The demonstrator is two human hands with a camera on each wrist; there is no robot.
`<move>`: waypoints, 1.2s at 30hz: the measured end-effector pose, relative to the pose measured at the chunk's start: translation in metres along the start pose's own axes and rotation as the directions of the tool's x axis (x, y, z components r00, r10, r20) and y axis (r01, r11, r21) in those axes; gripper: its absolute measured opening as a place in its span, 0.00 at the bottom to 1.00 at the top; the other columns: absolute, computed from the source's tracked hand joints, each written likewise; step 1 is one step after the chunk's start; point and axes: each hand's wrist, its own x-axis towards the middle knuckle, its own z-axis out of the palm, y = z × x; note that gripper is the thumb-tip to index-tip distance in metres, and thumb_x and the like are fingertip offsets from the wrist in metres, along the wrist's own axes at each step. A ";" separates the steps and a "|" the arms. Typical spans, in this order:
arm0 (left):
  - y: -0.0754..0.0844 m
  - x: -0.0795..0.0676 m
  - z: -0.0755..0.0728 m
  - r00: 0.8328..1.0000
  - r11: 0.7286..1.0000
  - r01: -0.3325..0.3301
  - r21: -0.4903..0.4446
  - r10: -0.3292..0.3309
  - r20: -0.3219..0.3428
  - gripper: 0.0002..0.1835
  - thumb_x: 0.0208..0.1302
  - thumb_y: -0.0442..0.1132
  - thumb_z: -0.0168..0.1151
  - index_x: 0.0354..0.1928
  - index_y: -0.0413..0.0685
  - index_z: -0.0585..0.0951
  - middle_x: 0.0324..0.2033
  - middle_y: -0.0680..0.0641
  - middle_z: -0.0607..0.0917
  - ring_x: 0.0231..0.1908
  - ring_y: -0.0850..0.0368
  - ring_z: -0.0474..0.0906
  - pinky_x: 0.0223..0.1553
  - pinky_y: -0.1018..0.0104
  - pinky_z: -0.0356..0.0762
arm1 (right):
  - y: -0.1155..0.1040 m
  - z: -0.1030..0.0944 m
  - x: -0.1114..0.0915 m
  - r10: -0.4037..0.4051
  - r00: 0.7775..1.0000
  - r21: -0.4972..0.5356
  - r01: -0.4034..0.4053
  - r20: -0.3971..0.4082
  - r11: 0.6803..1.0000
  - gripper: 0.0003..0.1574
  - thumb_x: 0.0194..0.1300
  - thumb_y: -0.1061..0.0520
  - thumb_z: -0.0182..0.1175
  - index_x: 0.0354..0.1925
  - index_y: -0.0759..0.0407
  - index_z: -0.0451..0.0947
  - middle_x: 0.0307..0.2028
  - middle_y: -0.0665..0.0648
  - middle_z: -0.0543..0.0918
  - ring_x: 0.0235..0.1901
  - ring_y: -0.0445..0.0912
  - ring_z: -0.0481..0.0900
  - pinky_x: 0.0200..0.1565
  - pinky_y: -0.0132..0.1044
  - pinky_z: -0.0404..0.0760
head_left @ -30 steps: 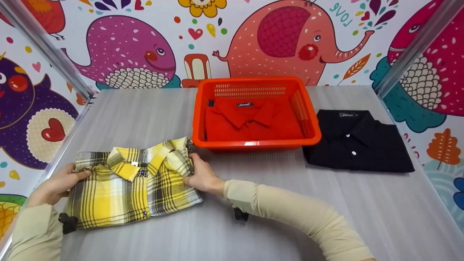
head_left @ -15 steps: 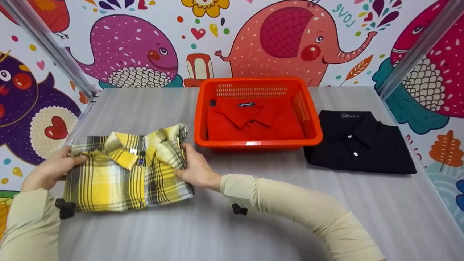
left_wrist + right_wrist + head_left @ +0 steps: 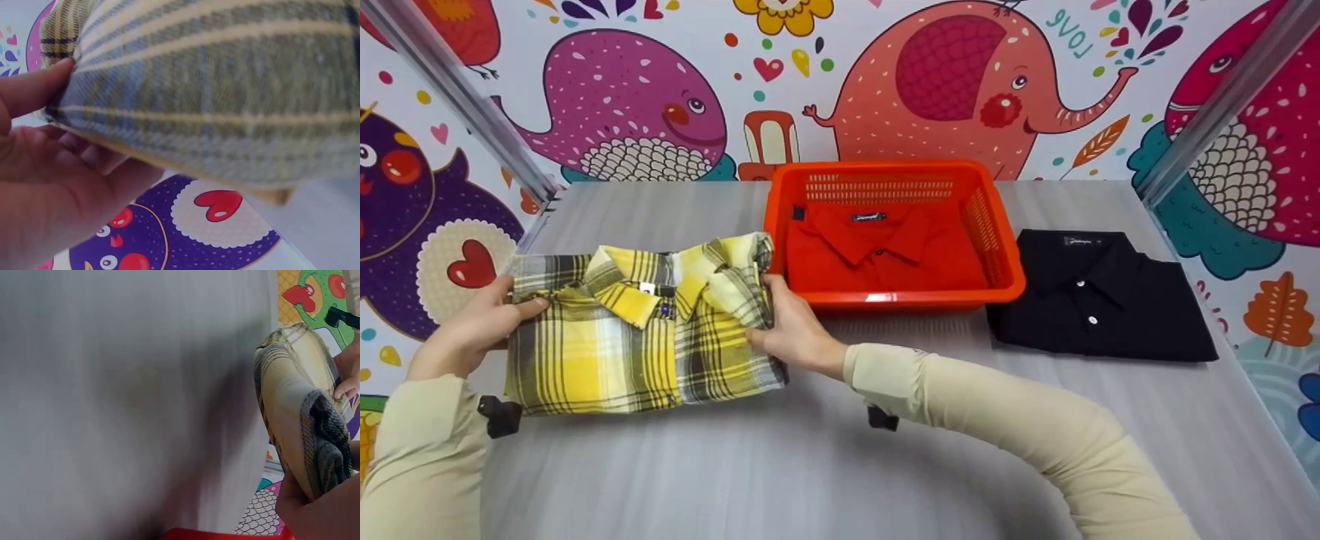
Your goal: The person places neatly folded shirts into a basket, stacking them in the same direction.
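A folded yellow, black and white plaid shirt [image 3: 607,337] is held between both hands, lifted off the table. My left hand [image 3: 472,326] grips its left edge, thumb on top and fingers underneath, as the left wrist view shows with the plaid cloth [image 3: 214,95] close up. On the opposite side my right hand [image 3: 802,330] pinches the shirt's right edge, near the basket's front left corner. In the right wrist view the folded shirt [image 3: 287,388] is seen edge-on, with the table surface apart from it.
An orange-red plastic basket [image 3: 896,300] stands at the back middle, with a folded red shirt [image 3: 885,262] inside. To its right a folded black shirt [image 3: 1110,300] lies on the grey table [image 3: 735,480]. Cartoon-printed walls [image 3: 780,75] enclose the back and sides.
Both hands have raised the plaid shirt from the table and moved it away from the person, then slightly right, closer to the basket. The basket and the black shirt stay put.
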 end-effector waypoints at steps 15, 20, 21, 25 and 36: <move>0.018 -0.010 0.036 0.986 0.986 -0.167 -0.020 0.166 -0.029 0.28 0.75 0.38 0.45 0.65 0.24 0.51 0.52 0.30 0.73 0.38 0.69 0.74 0.39 0.68 0.79 | 0.017 -0.051 -0.047 -0.109 0.994 -0.048 0.108 -0.021 0.993 0.44 0.54 0.66 0.66 0.65 0.64 0.56 0.53 0.64 0.74 0.51 0.52 0.73 0.55 0.46 0.72; 0.039 -0.013 0.056 0.976 0.977 -0.211 -0.020 0.210 -0.052 0.29 0.74 0.37 0.47 0.67 0.24 0.52 0.53 0.26 0.71 0.39 0.67 0.74 0.40 0.69 0.77 | 0.028 -0.076 -0.062 -0.140 0.988 -0.036 0.137 -0.067 0.990 0.43 0.54 0.69 0.65 0.64 0.63 0.57 0.50 0.64 0.76 0.48 0.52 0.76 0.51 0.48 0.76; 0.043 -0.013 0.059 0.974 0.976 -0.219 -0.017 0.217 -0.058 0.29 0.74 0.37 0.47 0.67 0.24 0.53 0.53 0.26 0.72 0.40 0.66 0.74 0.40 0.69 0.77 | 0.031 -0.081 -0.065 -0.144 0.986 -0.024 0.143 -0.078 0.989 0.43 0.54 0.70 0.65 0.64 0.62 0.57 0.49 0.64 0.76 0.48 0.53 0.76 0.50 0.48 0.76; 0.064 -0.013 0.078 0.965 0.967 -0.254 0.000 0.253 -0.072 0.28 0.74 0.37 0.49 0.67 0.26 0.55 0.53 0.27 0.73 0.44 0.58 0.74 0.45 0.67 0.75 | 0.044 -0.101 -0.077 -0.152 0.979 0.022 0.157 -0.133 0.987 0.43 0.53 0.73 0.63 0.64 0.62 0.58 0.51 0.63 0.74 0.49 0.53 0.75 0.52 0.49 0.75; 0.109 0.003 0.126 0.931 0.925 -0.364 -0.106 0.357 -0.080 0.26 0.71 0.31 0.50 0.67 0.28 0.58 0.55 0.28 0.74 0.52 0.44 0.73 0.53 0.60 0.72 | 0.067 -0.154 -0.107 -0.075 0.965 0.046 0.089 -0.250 0.995 0.44 0.52 0.77 0.62 0.64 0.63 0.58 0.54 0.62 0.73 0.49 0.52 0.75 0.51 0.46 0.74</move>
